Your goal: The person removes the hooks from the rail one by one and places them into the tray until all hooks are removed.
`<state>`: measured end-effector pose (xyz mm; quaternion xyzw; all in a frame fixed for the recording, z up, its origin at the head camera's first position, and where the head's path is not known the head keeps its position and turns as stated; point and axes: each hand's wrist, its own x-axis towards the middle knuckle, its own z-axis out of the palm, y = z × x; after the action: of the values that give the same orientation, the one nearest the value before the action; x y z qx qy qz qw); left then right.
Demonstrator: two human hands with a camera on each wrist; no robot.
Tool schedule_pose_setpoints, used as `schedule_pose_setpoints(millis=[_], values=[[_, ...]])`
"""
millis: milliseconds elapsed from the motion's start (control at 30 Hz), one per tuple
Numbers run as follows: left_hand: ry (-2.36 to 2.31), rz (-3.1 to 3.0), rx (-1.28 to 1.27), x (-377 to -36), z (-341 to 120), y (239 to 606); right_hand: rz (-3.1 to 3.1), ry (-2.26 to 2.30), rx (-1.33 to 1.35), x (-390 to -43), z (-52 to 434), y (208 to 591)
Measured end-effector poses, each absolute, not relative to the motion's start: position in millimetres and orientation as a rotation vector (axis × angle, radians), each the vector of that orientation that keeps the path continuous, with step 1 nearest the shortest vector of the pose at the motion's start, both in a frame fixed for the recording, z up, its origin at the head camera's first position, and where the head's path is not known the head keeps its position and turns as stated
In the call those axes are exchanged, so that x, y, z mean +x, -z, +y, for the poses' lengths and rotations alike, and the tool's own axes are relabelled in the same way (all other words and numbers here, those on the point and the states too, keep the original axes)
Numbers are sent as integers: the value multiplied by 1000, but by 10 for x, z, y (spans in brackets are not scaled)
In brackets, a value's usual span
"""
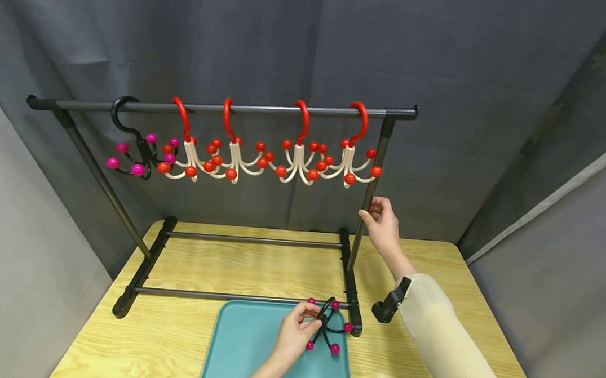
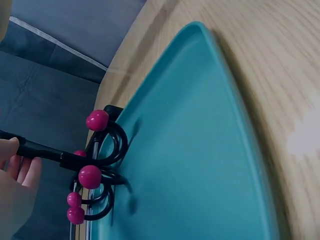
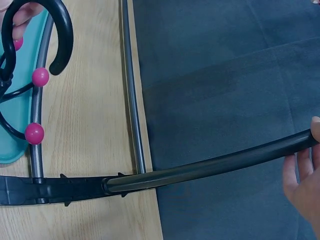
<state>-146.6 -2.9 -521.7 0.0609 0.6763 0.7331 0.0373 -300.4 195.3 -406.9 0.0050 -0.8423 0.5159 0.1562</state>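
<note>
My left hand [image 1: 293, 332] pinches the stem of a black multi-arm hook hanger [image 1: 324, 321] with magenta ball tips, held over the teal tray [image 1: 245, 344]. In the left wrist view the hanger's curled arms [image 2: 112, 145] hang close over the tray. My right hand [image 1: 382, 226] grips the right upright post [image 3: 215, 167] of the black metal rack, thumb on one side and fingers on the other. From the rack's top bar [image 1: 271, 110] hang several cream hangers [image 1: 298, 163] with red hooks and red balls, plus one black hanger [image 1: 144, 151] with magenta balls at the left end.
The rack's base has black feet [image 1: 144, 278] and two crossbars, the front crossbar [image 1: 217, 295] running along the tray's back edge. A wooden table [image 1: 403, 340] lies underneath. Grey curtains [image 1: 438, 104] enclose the back and sides. A black wrist camera [image 1: 391, 303] sits on the right sleeve.
</note>
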Motion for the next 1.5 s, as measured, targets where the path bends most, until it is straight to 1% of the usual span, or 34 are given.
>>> schedule_pose_setpoints(millis=[200,400,533,1033,1267,1500], values=[[-2249,2065,187,-1463,-41,5226,-2411,-1458,17,-3001,1951,4073],[-2194,2122,303,-1458,-105,5208,-2435,-1491,-21,-3024,1965,4091],[-2158,2182,320,-1474,-228,5170,-2427,-1490,-20,-3011,1966,4089],[-2183,2501,111,-1641,-923,4754,-2439,-1478,-40,-3013,1970,4086],[-2203,2610,37,-1769,-1294,4827,-2446,-1481,-36,-3018,1954,4107],[-2132,2756,50,-1817,-1605,4699,-2427,-1488,-24,-3020,1955,4102]])
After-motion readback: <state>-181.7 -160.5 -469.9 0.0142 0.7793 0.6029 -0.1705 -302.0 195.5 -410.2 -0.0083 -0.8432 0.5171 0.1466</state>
